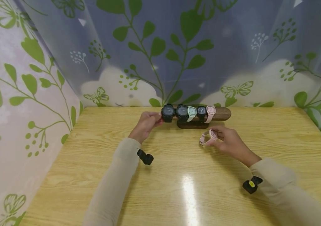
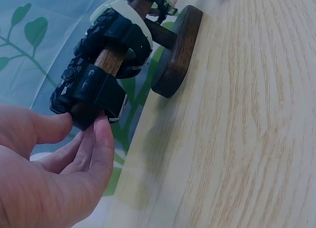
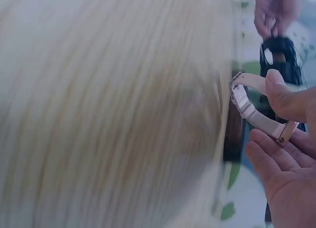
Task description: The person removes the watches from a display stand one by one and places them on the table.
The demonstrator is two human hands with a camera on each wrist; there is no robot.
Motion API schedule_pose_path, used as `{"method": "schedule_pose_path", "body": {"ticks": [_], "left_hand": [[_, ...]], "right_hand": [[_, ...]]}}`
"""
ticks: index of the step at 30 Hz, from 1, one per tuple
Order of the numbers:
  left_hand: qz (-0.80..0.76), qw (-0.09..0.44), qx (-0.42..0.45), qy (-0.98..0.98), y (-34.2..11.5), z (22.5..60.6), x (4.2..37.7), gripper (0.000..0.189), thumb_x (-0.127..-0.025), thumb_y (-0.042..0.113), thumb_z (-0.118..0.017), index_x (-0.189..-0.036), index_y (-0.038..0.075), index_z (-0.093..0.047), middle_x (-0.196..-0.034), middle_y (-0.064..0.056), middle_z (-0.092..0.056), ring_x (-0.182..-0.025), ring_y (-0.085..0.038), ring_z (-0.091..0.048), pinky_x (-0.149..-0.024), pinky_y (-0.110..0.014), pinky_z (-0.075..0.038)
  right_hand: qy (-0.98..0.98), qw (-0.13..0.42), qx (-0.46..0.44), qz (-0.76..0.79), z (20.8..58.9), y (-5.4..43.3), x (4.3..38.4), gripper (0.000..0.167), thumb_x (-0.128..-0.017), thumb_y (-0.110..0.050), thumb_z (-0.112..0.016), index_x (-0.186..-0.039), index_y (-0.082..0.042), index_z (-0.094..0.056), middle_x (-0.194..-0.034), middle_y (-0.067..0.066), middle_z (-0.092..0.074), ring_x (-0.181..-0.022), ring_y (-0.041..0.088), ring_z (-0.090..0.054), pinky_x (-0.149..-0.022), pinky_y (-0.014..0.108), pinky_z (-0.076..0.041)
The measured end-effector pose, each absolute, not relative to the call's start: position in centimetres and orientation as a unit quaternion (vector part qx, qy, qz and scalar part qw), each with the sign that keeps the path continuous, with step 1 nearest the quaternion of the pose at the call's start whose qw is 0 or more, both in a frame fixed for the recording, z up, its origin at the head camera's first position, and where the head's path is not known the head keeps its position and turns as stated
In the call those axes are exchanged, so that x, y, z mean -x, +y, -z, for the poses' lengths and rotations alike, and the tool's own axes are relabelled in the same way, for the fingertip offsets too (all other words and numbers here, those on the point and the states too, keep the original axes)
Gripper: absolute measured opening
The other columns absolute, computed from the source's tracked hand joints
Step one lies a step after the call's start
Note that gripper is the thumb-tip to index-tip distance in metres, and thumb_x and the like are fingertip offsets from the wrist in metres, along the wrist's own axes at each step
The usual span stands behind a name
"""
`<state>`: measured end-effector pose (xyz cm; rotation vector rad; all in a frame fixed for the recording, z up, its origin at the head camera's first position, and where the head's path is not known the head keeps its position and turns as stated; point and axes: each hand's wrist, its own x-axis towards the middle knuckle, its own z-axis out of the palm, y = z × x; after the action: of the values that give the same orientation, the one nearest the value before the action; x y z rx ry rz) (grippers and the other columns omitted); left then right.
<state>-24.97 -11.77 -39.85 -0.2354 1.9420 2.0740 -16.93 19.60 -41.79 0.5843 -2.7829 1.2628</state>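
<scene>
A wooden watch stand with a dark base bears a row of watches. At its left end my left hand pinches the bar's tip with thumb and fingers, right beside a black watch. A second black watch, a mint green watch, a small black watch and a pink watch follow along the bar. In front of the stand, my right hand holds another pink watch by its case, its strap buckled in a loop.
The stand is at the back of a light wood table. Behind it hangs a curtain printed with leaves and butterflies. The bar's right end, beyond the last watch, is bare wood.
</scene>
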Motion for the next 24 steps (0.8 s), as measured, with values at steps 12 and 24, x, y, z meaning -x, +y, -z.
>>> {"method": "schedule_pose_path", "body": {"ticks": [12,24], "left_hand": [[-0.719,0.147,0.079,0.675,-11.8,39.9,24.9,0.031,-0.105,0.005,-0.054,-0.130,-0.013,-0.060,-0.096,-0.011,-0.064,-0.085,-0.016,-0.065,-0.107,-0.043,-0.049],[-0.720,0.143,0.073,0.675,-11.9,39.9,24.8,0.031,-0.105,0.004,-0.053,-0.130,-0.014,-0.060,-0.095,-0.010,-0.064,-0.084,-0.016,-0.065,-0.107,-0.045,-0.048]], "right_hand": [[-0.867,-0.024,-0.189,-0.460,42.8,14.8,17.2,0.053,-0.082,-0.004,-0.085,-0.123,0.015,-0.058,-0.121,0.033,-0.062,-0.115,0.045,-0.063,-0.095,0.044,-0.056],[-0.869,-0.014,-0.203,-0.451,43.0,12.1,17.8,0.051,-0.081,-0.006,-0.086,-0.122,0.009,-0.060,-0.120,0.026,-0.065,-0.113,0.041,-0.065,-0.095,0.044,-0.057]]}}
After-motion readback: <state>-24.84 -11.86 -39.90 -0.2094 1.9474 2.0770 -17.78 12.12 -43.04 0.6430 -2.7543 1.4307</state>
